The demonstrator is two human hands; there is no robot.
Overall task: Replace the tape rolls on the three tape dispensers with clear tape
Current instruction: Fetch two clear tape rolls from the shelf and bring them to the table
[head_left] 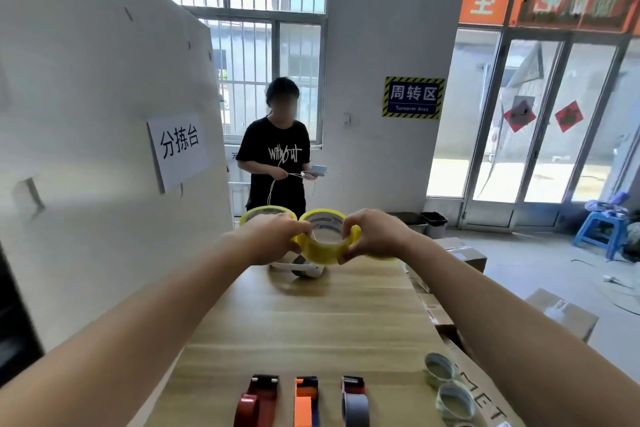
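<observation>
Over table end | yellow tape roll pinched between left hand, right hand fingers

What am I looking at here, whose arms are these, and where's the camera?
There is no machine here. One camera sits on a person's head and looks forward and down, so the two bare arms are the wearer's own. The left hand and right hand together grip yellowish tape rolls over the far end of the wooden table. At the near edge sit a red dispenser, an orange dispenser and a grey dispenser, with two pale rolls to their right. Another person stands beyond the table.
</observation>
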